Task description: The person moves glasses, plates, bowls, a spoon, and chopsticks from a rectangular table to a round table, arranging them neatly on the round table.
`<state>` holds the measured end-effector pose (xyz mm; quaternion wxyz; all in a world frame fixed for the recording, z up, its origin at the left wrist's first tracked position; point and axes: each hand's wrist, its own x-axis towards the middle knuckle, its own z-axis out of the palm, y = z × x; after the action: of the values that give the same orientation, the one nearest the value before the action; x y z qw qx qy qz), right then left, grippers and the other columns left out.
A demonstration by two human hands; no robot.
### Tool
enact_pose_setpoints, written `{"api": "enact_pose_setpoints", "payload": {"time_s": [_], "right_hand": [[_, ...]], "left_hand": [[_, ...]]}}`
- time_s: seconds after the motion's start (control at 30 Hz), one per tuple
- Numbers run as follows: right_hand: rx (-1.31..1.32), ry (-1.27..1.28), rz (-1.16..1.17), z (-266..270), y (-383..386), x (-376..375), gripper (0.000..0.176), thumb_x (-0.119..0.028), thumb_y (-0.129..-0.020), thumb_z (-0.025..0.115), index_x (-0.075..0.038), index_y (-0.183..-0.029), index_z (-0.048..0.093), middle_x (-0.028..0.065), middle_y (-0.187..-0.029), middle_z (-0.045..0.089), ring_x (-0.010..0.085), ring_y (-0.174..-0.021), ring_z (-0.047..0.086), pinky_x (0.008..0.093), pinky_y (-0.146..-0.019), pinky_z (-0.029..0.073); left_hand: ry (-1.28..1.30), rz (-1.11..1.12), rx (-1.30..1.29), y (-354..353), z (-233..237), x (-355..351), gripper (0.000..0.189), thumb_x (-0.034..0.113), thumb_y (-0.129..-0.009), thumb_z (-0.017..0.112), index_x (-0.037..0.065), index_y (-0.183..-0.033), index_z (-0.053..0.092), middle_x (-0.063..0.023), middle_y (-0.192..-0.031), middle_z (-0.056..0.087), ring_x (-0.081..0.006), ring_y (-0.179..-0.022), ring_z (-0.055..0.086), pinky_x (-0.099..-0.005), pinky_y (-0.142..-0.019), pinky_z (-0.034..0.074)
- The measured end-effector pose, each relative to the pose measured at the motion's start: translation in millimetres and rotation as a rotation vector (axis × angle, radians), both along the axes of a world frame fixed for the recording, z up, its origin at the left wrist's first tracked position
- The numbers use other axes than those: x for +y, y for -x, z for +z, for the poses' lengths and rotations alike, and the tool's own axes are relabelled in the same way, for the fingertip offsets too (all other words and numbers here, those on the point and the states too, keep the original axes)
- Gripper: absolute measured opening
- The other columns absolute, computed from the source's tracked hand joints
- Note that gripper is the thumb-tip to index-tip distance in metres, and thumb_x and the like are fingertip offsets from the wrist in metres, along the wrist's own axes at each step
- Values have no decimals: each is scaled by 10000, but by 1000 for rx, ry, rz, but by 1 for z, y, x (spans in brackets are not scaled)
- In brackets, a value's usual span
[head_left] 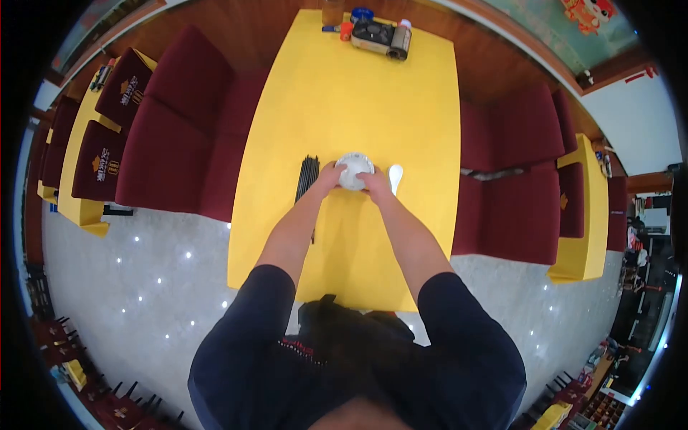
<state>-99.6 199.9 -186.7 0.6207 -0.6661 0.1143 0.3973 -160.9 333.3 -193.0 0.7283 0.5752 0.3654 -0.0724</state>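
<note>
A white bowl (354, 162) with small dark marks near its rim is at the middle of the yellow table (351, 100). My left hand (331, 177) grips it from the left, thumb over the near rim. From the other side my right hand (374, 183) closes on the same bowl, its thumb also over the rim. Beside my left hand lies a bundle of dark chopsticks (308, 172), partly hidden under my forearm. A white spoon (395, 176) rests just right of my right hand.
At the table's far end stands a portable gas stove (380, 37), with a blue round item (362, 14) and a red-capped item (346, 31) beside it. Maroon bench seats (172, 143) line the left side, and more maroon seats (509, 208) the right.
</note>
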Motion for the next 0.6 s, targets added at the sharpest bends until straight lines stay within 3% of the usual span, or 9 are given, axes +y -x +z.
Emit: {"api": "enact_pose_setpoints", "payload": {"time_s": [0.07, 0.13, 0.23, 0.37, 0.47, 0.53, 0.6], "right_hand": [[12, 19, 15, 14, 8, -3, 559, -89, -681, 616, -41, -1175, 360, 111, -1101, 480, 248, -975, 491, 393, -775, 441], [9, 30, 25, 24, 14, -5, 506, -56, -677, 606, -31, -1136, 396, 106, -1070, 499, 237, -945, 510, 373, -748, 458], [19, 67, 16, 18, 50, -33, 498, -43, -665, 613, -25, -1126, 423, 108, -1039, 519, 221, -919, 527, 349, -714, 474], [-206, 85, -29, 29, 125, -94, 562, -23, -615, 635, 17, -1129, 413, 136, -1045, 515, 227, -946, 521, 317, -769, 448], [-211, 90, -141, 45, 192, -148, 598, -22, -584, 646, 34, -1129, 406, 155, -1057, 507, 233, -965, 514, 298, -802, 429], [-186, 84, -260, 55, 236, -191, 593, -17, -586, 641, 33, -1128, 406, 157, -1064, 500, 230, -976, 507, 298, -811, 423], [-125, -20, -428, 69, 272, -236, 578, -1, -588, 631, 30, -1121, 409, 160, -1055, 495, 226, -973, 503, 297, -807, 425]], "left_hand": [[80, -43, -37, 7, -8, -3, 520, 227, -741, 543, -31, -1163, 382, -188, -1080, 488, -264, -947, 523, -401, -731, 467], [-72, -28, -31, 13, -13, -10, 444, 169, -734, 527, -41, -1111, 422, -172, -1017, 528, -261, -872, 557, -347, -700, 471], [-247, -150, -102, 50, -3, -28, 445, 129, -712, 523, -45, -1109, 422, -184, -1023, 525, -269, -896, 546, -323, -729, 452], [-277, -268, -55, 112, 25, -73, 458, 113, -696, 521, -51, -1110, 416, -177, -1006, 527, -272, -890, 539, -302, -765, 435], [-227, -416, -41, 160, 42, -117, 493, 108, -671, 526, -39, -1127, 408, -182, -1020, 492, -285, -945, 498, -318, -824, 398], [-390, -599, -160, 182, 57, -157, 520, 113, -655, 533, -15, -1142, 404, -193, -1041, 439, -300, -997, 449, -329, -862, 365], [-352, -767, -184, 192, 79, -198, 517, 114, -651, 535, 0, -1140, 413, -202, -1058, 407, -315, -1023, 416, -331, -894, 332]]}}
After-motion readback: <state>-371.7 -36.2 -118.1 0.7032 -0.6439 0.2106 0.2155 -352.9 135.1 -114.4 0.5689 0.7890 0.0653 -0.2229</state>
